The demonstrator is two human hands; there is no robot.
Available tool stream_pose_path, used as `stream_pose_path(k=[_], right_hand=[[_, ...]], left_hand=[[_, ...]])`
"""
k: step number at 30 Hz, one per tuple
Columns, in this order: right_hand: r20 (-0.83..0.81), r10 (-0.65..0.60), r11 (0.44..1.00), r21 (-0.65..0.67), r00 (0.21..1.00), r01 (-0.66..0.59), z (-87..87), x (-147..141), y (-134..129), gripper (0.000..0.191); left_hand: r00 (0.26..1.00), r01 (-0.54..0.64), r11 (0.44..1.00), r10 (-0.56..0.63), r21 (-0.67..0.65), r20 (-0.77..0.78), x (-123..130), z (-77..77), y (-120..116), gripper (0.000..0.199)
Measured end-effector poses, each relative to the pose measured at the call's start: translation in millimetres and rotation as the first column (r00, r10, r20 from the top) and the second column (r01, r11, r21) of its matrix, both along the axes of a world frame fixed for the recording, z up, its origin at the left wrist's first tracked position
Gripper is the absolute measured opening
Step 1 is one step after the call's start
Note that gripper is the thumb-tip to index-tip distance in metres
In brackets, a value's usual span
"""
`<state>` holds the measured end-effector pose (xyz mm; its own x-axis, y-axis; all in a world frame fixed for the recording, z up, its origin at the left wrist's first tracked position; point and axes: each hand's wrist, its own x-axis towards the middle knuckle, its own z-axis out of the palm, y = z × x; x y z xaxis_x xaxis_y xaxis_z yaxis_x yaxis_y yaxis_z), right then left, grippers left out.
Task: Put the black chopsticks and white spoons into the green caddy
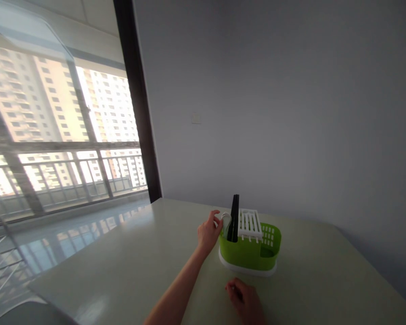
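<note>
A green cutlery caddy [240, 253] with a white base stands on the table. Black chopsticks [235, 216] stand upright in its left part, beside white spoons [226, 219] with their rounded ends up. My left hand [209, 231] reaches in from the left, its thumb and fingers closed at the edge of the spoons. A white slatted rack [250, 223] lies across the caddy's middle. My right hand [244, 299] rests in front of the caddy, apart from it, with fingers curled and nothing visible in them.
The pale table [135, 257] spreads around the caddy, its far side near a grey wall [284, 113] with a switch plate [196, 118]. Large windows [64, 122] are on the left. A metal rack [3, 257] and a grey chair back [34, 313] stand beyond the table's left edge.
</note>
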<state>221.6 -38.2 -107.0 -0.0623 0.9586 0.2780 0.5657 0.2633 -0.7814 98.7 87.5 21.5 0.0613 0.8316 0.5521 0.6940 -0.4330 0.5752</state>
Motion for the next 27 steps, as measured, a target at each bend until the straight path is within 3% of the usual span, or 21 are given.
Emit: stream_pose_path(k=[3,5,7,10,13,18,21,23,27], right_hand=[[0.035,-0.001,1.000,-0.004,0.999,0.001,-2.5,0,1,0.035],[0.078,-0.011,1.000,0.005,0.997,0.011,-3.9,-1,2,0.035],[0.134,-0.022,1.000,0.000,0.991,0.022,-5.1,-2,3,0.031],[0.228,-0.029,1.000,-0.003,0.973,0.031,-6.3,-4,3,0.024],[0.311,-0.025,0.999,0.027,0.950,0.018,-7.4,-6,3,0.018],[0.373,-0.016,1.000,0.017,0.928,0.010,-12.8,-6,5,0.014],[0.402,-0.056,0.995,0.096,0.914,0.018,-11.3,-4,3,0.014],[0.459,-0.097,0.972,0.236,0.883,-0.016,-1.9,-4,-1,0.016],[0.534,-0.271,0.847,0.528,0.801,-0.065,39.3,-10,-4,0.022]], left_hand=[[0.991,-0.028,0.998,0.020,0.063,0.134,-13,-12.9,-12,0.028],[0.987,-0.068,0.997,0.063,0.029,0.150,-24,-30.4,-21,0.028],[0.995,-0.087,0.993,0.090,-0.076,0.041,-34,-52.9,-29,0.033],[0.970,-0.106,0.963,0.045,-0.249,-0.240,-41,-85.1,-37,0.037],[0.902,-0.119,0.946,-0.023,-0.300,-0.430,-39,-102.9,-39,0.032],[0.862,-0.106,0.949,-0.061,-0.296,-0.503,-33,-104.4,-38,0.033],[0.859,-0.097,0.944,-0.081,-0.315,-0.506,-35,-101.8,-38,0.033],[0.856,-0.085,0.943,-0.097,-0.322,-0.508,-35,-99.8,-39,0.033],[0.852,-0.064,0.937,-0.128,-0.344,-0.508,-34,-94.9,-40,0.033]])
